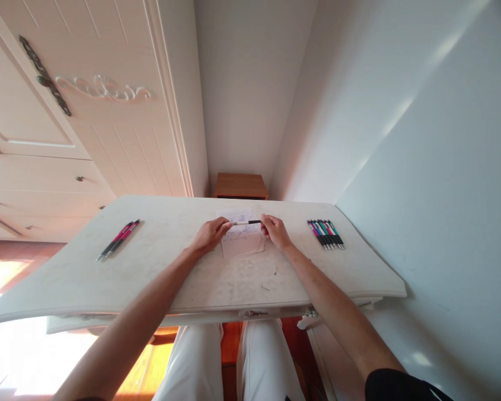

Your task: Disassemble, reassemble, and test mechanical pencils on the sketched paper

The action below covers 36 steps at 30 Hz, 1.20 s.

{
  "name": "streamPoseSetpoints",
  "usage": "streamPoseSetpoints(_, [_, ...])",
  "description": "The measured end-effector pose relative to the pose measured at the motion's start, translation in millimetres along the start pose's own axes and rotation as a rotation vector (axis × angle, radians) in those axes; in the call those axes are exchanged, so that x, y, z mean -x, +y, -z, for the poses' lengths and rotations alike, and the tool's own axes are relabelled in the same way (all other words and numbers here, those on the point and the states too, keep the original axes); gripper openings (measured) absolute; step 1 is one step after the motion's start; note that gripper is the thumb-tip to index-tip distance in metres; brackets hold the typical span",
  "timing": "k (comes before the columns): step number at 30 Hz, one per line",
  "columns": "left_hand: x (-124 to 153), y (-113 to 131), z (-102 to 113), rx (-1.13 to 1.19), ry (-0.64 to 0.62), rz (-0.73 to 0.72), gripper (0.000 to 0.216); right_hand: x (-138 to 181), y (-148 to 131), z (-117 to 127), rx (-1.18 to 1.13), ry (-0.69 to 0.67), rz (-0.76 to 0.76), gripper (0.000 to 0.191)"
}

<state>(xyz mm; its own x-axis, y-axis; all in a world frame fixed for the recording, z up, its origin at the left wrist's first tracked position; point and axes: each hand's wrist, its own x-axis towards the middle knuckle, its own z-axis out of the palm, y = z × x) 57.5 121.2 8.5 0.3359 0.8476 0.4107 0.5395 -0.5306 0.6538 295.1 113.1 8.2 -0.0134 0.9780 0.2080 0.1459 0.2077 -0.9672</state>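
Note:
Between my two hands a pen (247,223) with a white barrel and a black section is held level above some written-on sheets of paper (242,245). My left hand (211,234) pinches its left end, and my right hand (276,230) pinches the black right end. The fingertips cover both ends of the pen. Off to the left lie two pink-and-black pens (119,240) side by side. On the right, several pens (325,234) in purple, blue, pink and green with black grips form a neat row.
The white desk (158,223) meets a pale wall (421,223) on its right. A brown wooden box-like piece (241,186) stands behind its far edge. To the left rises a white wardrobe (108,128). Small dark marks (265,287) lie near the desk's front edge.

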Motion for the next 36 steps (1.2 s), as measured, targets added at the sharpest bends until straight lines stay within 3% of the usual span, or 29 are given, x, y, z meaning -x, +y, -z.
streamPoseSetpoints(4, [-1.5, -7.2, -5.1, 0.015, 0.042, -0.025, 0.046, -0.1, -0.5, 1.7, -0.013, 0.012, -0.024, 0.047])
streamPoseSetpoints(9, [-1.8, -7.8, -6.4, -0.019, 0.127, -0.077, 0.025, -0.9, 1.6, 1.7, -0.010, 0.011, -0.047, 0.047])
streamPoseSetpoints(16, [-1.5, -6.3, -1.0, -0.045, 0.064, -0.117, 0.045, -1.3, 4.1, 1.8, -0.013, -0.013, -0.019, 0.046])
streamPoseSetpoints(21, [-1.9, -5.9, -2.5, -0.026, 0.056, -0.055, 0.034, -1.6, 2.7, 2.6, -0.021, -0.003, -0.028, 0.046])
streamPoseSetpoints(24, [-2.1, -6.5, -4.5, 0.022, 0.074, -0.034, 0.042, -2.1, 2.1, 3.3, -0.024, 0.009, -0.043, 0.046])
streamPoseSetpoints(29, [-2.6, -8.1, -4.4, -0.024, 0.114, -0.061, 0.026, -3.9, 5.2, 3.6, -0.023, 0.000, -0.057, 0.046])
streamPoseSetpoints(33, [-2.7, -7.1, -1.3, -0.042, 0.058, -0.118, 0.039, -4.7, 6.5, 3.2, -0.040, -0.002, -0.054, 0.045])
streamPoseSetpoints(36, [-2.3, -5.5, 0.2, -0.046, 0.031, -0.083, 0.043, -4.7, 6.3, 3.8, -0.037, -0.008, -0.052, 0.046])
